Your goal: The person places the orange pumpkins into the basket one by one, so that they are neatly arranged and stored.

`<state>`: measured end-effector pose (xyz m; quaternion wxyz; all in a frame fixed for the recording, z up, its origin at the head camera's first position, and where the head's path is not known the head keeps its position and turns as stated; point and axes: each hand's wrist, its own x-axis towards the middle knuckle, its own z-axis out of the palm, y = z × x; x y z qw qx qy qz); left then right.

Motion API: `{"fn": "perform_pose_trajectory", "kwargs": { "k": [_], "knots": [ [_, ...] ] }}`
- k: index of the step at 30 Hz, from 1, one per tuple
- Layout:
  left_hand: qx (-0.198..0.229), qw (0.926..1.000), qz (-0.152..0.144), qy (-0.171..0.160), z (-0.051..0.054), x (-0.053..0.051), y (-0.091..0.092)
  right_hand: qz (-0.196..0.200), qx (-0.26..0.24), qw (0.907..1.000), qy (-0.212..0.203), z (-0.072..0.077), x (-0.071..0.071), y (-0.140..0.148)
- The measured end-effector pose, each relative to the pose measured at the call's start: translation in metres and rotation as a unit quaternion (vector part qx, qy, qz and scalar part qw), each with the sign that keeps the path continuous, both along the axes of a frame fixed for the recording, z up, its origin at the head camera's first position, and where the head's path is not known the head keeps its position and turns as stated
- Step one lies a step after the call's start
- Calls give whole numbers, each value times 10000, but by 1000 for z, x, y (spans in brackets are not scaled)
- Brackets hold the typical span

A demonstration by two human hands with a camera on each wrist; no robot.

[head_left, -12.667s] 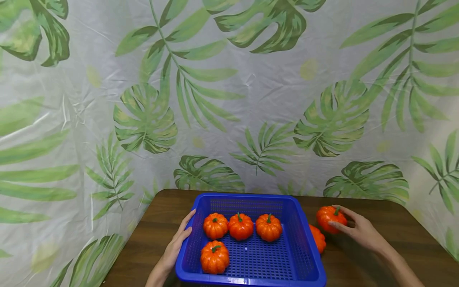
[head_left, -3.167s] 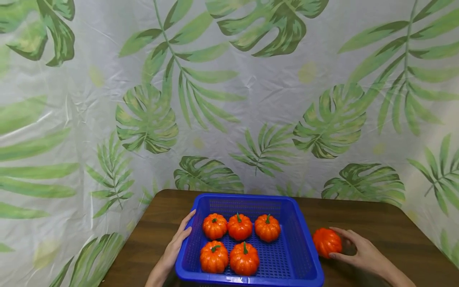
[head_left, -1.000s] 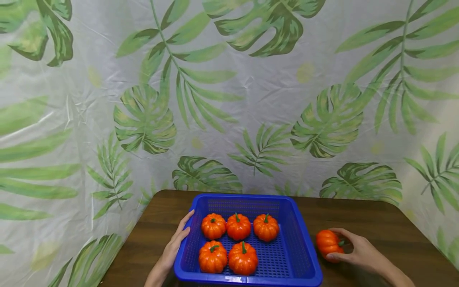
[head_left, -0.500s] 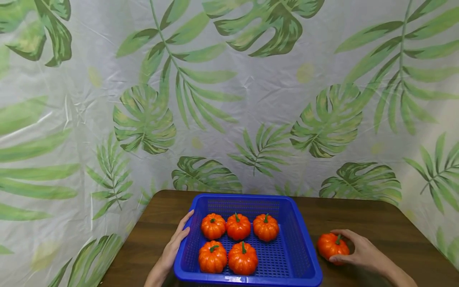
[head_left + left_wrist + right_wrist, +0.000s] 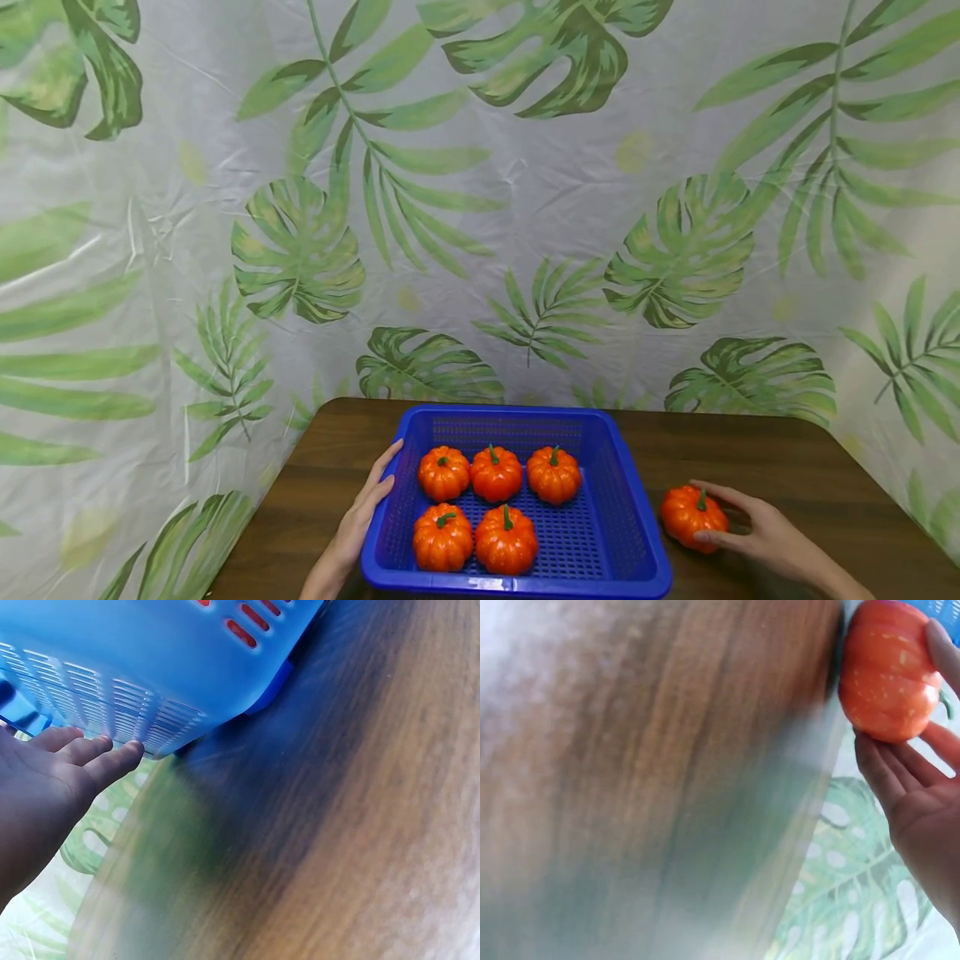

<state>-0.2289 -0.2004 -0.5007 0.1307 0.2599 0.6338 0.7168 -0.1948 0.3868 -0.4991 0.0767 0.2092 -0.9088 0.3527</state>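
Note:
Beside the basket on the right, an orange toy pumpkin [image 5: 693, 518] with a green stem sits on the table, stem up. My right hand [image 5: 765, 533] holds it, thumb on the near side and fingers behind; the right wrist view shows the hand [image 5: 922, 802] around the pumpkin [image 5: 889, 675]. At the blue plastic basket [image 5: 651, 533], my left hand [image 5: 356, 525] rests against the left side. Its fairly straight fingers [image 5: 112, 763] touch the slotted wall [image 5: 172, 667]. Inside are three pumpkins along the back, including one at the right [image 5: 554, 475], and two in front, including one [image 5: 507, 540].
A brown wood-grain table [image 5: 750, 450] carries everything. Behind it hangs a pale sheet [image 5: 517, 233] printed with green leaves. The front right part of the basket floor [image 5: 573, 542] shows bare mesh.
Since the oldest frame, one more pumpkin has come into the basket's front row. A second ago the right hand's pumpkin lay tipped, stem rightward; now it stands upright. The left hand stays put.

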Motion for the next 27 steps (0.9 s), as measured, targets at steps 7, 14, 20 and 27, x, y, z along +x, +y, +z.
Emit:
{"fn": "perform_pose_trajectory", "kwargs": {
  "k": [7, 14, 20, 27],
  "knots": [
    [17, 10000, -29, -40, 0, 1, -1, -50, -514, 9985, 169, 12, 1, -7],
    [45, 10000, -13, -58, 0, 1, -1, -133, -575, 9980, 202, 33, -2, -16],
    [19, 10000, 23, -12, -2, 0, -1, -224, -575, 9978, 221, 46, -6, -25],
    [-63, 9999, 96, -32, -2, 0, -1, -379, -338, 9974, 518, 59, -8, -38]
  ]
}}
